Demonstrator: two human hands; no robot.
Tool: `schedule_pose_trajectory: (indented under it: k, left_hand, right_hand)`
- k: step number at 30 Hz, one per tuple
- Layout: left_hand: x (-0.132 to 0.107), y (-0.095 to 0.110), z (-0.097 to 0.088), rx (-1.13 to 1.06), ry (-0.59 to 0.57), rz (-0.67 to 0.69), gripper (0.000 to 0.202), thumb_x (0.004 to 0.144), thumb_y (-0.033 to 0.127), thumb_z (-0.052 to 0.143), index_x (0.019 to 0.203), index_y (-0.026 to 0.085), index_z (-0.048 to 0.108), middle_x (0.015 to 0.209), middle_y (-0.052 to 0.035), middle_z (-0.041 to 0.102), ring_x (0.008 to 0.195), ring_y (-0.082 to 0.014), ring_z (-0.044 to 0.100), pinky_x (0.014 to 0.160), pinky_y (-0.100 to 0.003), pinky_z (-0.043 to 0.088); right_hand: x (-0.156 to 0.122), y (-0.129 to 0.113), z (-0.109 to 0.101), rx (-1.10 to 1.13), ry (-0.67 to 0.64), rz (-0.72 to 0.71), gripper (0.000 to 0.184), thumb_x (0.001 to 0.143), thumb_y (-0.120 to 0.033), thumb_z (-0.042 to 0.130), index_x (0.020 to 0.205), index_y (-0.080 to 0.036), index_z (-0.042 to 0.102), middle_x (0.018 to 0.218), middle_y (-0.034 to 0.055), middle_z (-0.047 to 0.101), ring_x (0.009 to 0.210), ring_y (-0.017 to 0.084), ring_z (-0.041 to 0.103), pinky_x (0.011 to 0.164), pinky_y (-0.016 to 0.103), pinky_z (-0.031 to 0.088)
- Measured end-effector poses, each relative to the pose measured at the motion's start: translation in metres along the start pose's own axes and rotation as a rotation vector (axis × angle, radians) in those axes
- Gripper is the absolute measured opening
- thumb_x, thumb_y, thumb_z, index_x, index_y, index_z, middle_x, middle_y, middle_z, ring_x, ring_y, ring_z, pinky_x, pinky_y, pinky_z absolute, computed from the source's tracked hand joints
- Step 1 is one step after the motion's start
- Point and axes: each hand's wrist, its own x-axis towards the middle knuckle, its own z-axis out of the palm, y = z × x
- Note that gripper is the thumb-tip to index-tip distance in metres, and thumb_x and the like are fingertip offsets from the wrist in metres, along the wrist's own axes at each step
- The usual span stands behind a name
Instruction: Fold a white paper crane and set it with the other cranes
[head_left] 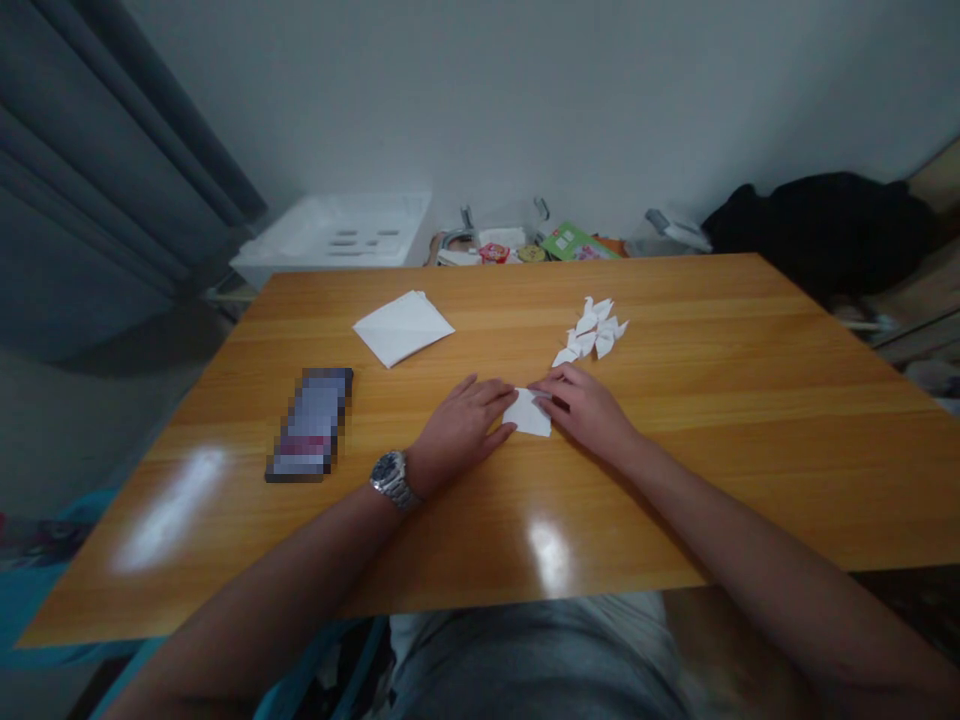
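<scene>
A small folded white paper [528,413] lies on the wooden table [675,380] between my two hands. My left hand [471,420], with a metal watch [394,478] on its wrist, holds the paper's left side, fingers at the upper corner and thumb near the lower edge. At the right side, my right hand [581,405] pinches the upper right edge, where a flap stands slightly raised. Just beyond the right hand sits a cluster of several folded paper birds [596,328].
A stack of white paper sheets [403,328] lies at the back left. A phone [311,425], blurred out, rests on the left. Behind the table stand a white plastic basin [337,225], a green packet [577,242] and small items. Black cloth [817,225] is heaped at the right.
</scene>
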Motion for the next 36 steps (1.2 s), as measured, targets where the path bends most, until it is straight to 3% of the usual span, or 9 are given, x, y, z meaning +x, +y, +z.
schedule_pose_trajectory:
  k: [5,13,27,36]
  left_hand:
    - [-0.001,0.004,-0.003,0.044,-0.002,-0.044,0.048,0.102,0.042,0.048,0.143,0.018,0.055,0.141,-0.0139,0.059,0.135,-0.0274,0.05,0.124,-0.053,0.021]
    - [-0.001,0.009,-0.004,0.06,0.011,-0.065,0.048,0.102,0.046,0.048,0.142,0.021,0.056,0.143,-0.0123,0.059,0.133,-0.0283,0.052,0.125,-0.056,0.014]
    - [0.003,0.011,-0.001,0.037,0.051,-0.081,0.046,0.1,0.046,0.052,0.138,0.021,0.059,0.137,-0.0107,0.063,0.128,-0.0291,0.054,0.124,-0.059,0.013]
    - [0.007,0.006,-0.001,0.042,0.074,-0.054,0.042,0.099,0.047,0.055,0.129,0.019,0.064,0.131,-0.0115,0.066,0.123,-0.029,0.058,0.121,-0.056,0.023]
  right_hand:
    - [-0.002,-0.011,-0.001,-0.209,-0.069,-0.074,0.036,0.101,-0.035,0.051,0.13,-0.019,0.068,0.109,0.0148,0.06,0.103,0.029,0.055,0.092,0.045,0.049]
    - [-0.003,-0.009,-0.007,-0.258,-0.114,-0.009,0.035,0.103,-0.03,0.045,0.122,-0.019,0.072,0.105,0.0139,0.059,0.097,0.028,0.054,0.088,0.043,0.049]
    - [-0.002,0.01,-0.019,-0.093,-0.145,-0.007,0.034,0.102,-0.028,0.045,0.092,-0.018,0.077,0.097,0.0111,0.062,0.09,0.023,0.059,0.086,0.04,0.049]
    - [-0.003,0.015,-0.019,0.016,-0.127,0.034,0.04,0.104,-0.036,0.042,0.099,-0.017,0.077,0.1,0.0114,0.064,0.09,0.024,0.062,0.086,0.041,0.05]
